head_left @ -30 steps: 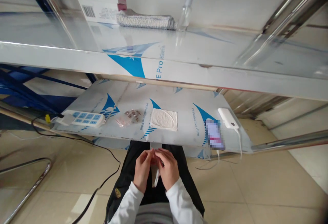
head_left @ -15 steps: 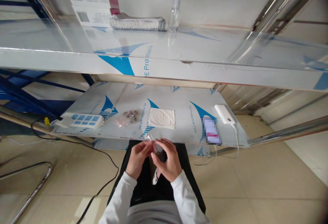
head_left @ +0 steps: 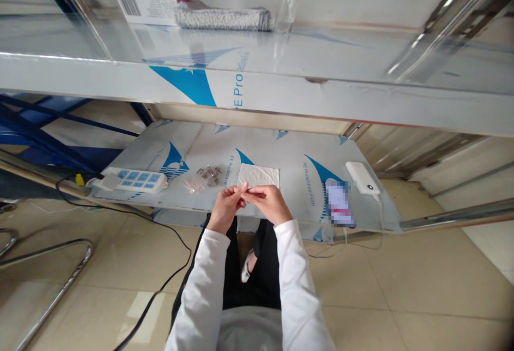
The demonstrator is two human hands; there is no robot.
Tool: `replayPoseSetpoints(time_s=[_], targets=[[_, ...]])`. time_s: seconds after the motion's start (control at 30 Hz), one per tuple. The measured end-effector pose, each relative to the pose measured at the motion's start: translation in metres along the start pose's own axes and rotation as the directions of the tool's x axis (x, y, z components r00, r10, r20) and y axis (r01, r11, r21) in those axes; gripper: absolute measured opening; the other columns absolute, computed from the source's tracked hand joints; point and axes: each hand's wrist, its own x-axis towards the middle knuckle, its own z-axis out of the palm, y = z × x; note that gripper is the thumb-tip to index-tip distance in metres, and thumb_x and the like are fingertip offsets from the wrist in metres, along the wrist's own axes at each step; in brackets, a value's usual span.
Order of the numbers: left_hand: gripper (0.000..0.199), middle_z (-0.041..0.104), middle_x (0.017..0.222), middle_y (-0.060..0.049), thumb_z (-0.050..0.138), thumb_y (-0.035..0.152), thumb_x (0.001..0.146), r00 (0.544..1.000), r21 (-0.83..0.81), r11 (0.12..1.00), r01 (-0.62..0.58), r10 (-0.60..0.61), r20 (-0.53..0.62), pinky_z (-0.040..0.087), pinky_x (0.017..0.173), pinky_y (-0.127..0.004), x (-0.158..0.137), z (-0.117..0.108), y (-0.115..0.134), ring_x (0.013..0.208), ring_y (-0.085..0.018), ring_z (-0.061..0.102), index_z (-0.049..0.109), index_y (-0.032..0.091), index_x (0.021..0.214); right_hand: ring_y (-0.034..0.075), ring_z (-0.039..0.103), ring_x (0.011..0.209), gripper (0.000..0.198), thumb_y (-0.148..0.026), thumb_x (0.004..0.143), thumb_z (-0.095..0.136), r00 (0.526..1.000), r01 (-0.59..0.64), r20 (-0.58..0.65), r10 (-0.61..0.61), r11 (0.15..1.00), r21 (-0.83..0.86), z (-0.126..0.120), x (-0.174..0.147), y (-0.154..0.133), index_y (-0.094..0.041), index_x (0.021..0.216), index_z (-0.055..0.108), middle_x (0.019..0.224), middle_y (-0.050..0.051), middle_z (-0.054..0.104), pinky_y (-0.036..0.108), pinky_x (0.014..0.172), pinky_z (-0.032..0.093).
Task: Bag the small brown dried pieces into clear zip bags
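Observation:
My left hand (head_left: 225,207) and my right hand (head_left: 269,204) meet fingertip to fingertip over the front edge of the lower shelf (head_left: 289,147). Both are closed in a pinch; whatever small thing lies between the fingertips is hidden. Just beyond them is a white folded cloth (head_left: 261,173), its near edge partly covered by my fingers. Left of the cloth, several small metal parts (head_left: 209,174) form a loose heap. Beside that heap lie small clear plastic pieces with pink marks (head_left: 193,184), perhaps little bags.
A power strip (head_left: 138,181) sits at the shelf's left, its black cable (head_left: 188,246) trailing to the floor. To the right are a phone (head_left: 339,204) and a white power bank (head_left: 362,177). Above, the upper shelf (head_left: 261,90) carries boxes (head_left: 148,3), a grey towel (head_left: 225,18) and a spray bottle (head_left: 287,8).
Both hands have moved forward, from above the lap to the shelf's front edge, and their fingertips have come together. The clear plastic piece seen between them earlier is now hidden.

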Motion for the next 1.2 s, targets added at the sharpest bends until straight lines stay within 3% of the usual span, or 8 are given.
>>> replayPoseSetpoints(time_s=[0.1, 0.2, 0.37, 0.5, 0.7, 0.87, 1.03, 1.2], targets=[[0.042, 0.053, 0.046, 0.002, 0.075, 0.047, 0.064, 0.999, -0.014, 1.000, 0.028, -0.027, 0.030, 0.037, 0.045, -0.017, -0.011, -0.011, -0.012, 0.042, -0.004, 0.045, 0.057, 0.012, 0.052, 0.019, 0.070, 0.071, 0.034, -0.046, 0.082, 0.060, 0.996, -0.035, 0.088, 0.022, 0.989, 0.144, 0.007, -0.012, 0.010, -0.015, 0.083, 0.075, 0.074, 0.005, 0.074, 0.031, 0.071, 0.056], [0.039, 0.056, 0.050, 0.001, 0.075, 0.045, 0.066, 1.000, 0.010, 1.000, -0.006, 0.006, 0.011, 0.039, 0.048, -0.019, -0.017, -0.012, -0.022, 0.044, -0.005, 0.047, 0.059, 0.012, 0.053, 0.019, 0.071, 0.069, 0.036, -0.044, 0.085, 0.055, 0.998, -0.043, 0.053, 0.032, 0.976, 0.214, 0.012, -0.023, 0.022, -0.014, 0.088, 0.074, 0.077, 0.007, 0.074, 0.033, 0.072, 0.057], [0.030, 0.064, 0.062, -0.001, 0.074, 0.042, 0.066, 0.997, 0.133, 0.988, -0.074, 0.073, 0.012, 0.047, 0.060, -0.023, -0.023, -0.003, -0.033, 0.058, -0.011, 0.059, 0.064, 0.014, 0.067, 0.021, 0.071, 0.068, 0.020, -0.032, 0.082, 0.060, 0.969, -0.082, -0.240, 0.060, 0.993, -0.081, 0.016, -0.038, 0.031, -0.016, 0.090, 0.070, 0.076, 0.007, 0.074, 0.030, 0.065, 0.057], [0.026, 0.065, 0.068, -0.002, 0.067, 0.042, 0.073, 0.993, 0.259, 0.959, -0.117, 0.109, 0.043, 0.046, 0.062, -0.024, -0.027, -0.007, -0.039, 0.063, -0.014, 0.060, 0.064, 0.016, 0.075, 0.021, 0.071, 0.065, 0.017, -0.029, 0.084, 0.056, 0.955, -0.100, -0.295, 0.030, 0.969, -0.227, 0.019, -0.043, 0.032, -0.017, 0.082, 0.068, 0.071, 0.007, 0.073, 0.028, 0.062, 0.056], [0.019, 0.053, 0.056, 0.001, 0.060, 0.032, 0.076, 0.983, 0.626, 0.758, -0.183, 0.161, 0.093, 0.033, 0.054, -0.026, -0.039, -0.016, -0.030, 0.051, -0.014, 0.046, 0.053, 0.022, 0.061, 0.019, 0.070, 0.064, 0.011, -0.025, 0.080, 0.057, 0.963, -0.142, -0.254, 0.089, 0.970, -0.197, 0.028, -0.049, 0.033, -0.018, 0.078, 0.066, 0.071, 0.005, 0.073, 0.026, 0.060, 0.054], [0.024, 0.048, 0.061, 0.001, 0.043, 0.029, 0.088, 0.956, 0.686, 0.666, -0.291, 0.234, 0.178, 0.030, 0.057, -0.026, -0.047, -0.010, -0.031, 0.057, -0.015, 0.044, 0.043, 0.023, 0.065, 0.016, 0.068, 0.061, 0.021, -0.016, 0.073, 0.060, 0.973, -0.099, -0.220, 0.062, 0.982, -0.158, 0.034, -0.054, 0.028, -0.018, 0.093, 0.066, 0.073, 0.003, 0.072, 0.025, 0.061, 0.055], [0.022, 0.047, 0.068, 0.002, 0.041, 0.031, 0.092, 0.945, 0.613, 0.719, -0.328, 0.252, 0.209, 0.034, 0.061, -0.024, -0.049, -0.007, -0.039, 0.062, -0.012, 0.043, 0.045, 0.019, 0.075, 0.020, 0.069, 0.083, 0.021, -0.030, 0.083, 0.060, 0.951, -0.098, -0.288, 0.110, 0.994, 0.055, 0.031, -0.057, 0.029, -0.016, 0.096, 0.069, 0.095, 0.010, 0.073, 0.030, 0.076, 0.056], [0.026, 0.044, 0.062, 0.004, 0.047, 0.037, 0.091, 0.961, 0.393, 0.888, -0.240, 0.161, 0.223, 0.032, 0.055, -0.021, -0.049, -0.007, -0.041, 0.057, -0.009, 0.039, 0.048, 0.018, 0.073, 0.016, 0.067, 0.068, 0.027, -0.039, 0.070, 0.075, 0.929, -0.171, -0.230, 0.291, 0.887, 0.428, 0.025, -0.059, 0.040, -0.016, 0.081, 0.069, 0.076, 0.005, 0.072, 0.027, 0.065, 0.055]])
